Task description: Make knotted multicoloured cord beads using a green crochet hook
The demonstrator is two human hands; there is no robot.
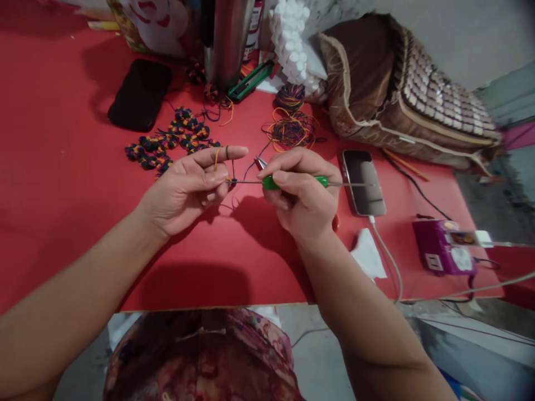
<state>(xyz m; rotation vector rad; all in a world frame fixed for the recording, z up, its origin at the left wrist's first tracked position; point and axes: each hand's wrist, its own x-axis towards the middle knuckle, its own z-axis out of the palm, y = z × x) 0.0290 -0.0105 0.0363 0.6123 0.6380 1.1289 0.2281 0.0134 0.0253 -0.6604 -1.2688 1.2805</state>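
My left hand point(184, 189) pinches a small piece of crochet point(233, 181) between thumb and fingers, its index finger stretched out to the right. Orange and dark yarn point(233, 166) loops over that finger and runs down to the piece. My right hand point(309, 192) is closed round the green handle of a crochet hook point(321, 181); the thin metal shaft points left and meets the piece. A pointed metal tip point(261, 163) shows beside the right fingers; the rest of it is hidden. Behind the left hand lie multicoloured crocheted pieces point(184, 133).
A yarn ball point(290, 97) and a loose tangle point(292, 131) lie behind my hands on the red table point(200, 267). Around them are a black phone point(141, 94), steel flask point(229, 44), green cutter point(251, 81), charging phone point(364, 184), brown cushion point(363, 67) and purple power box point(438, 248).
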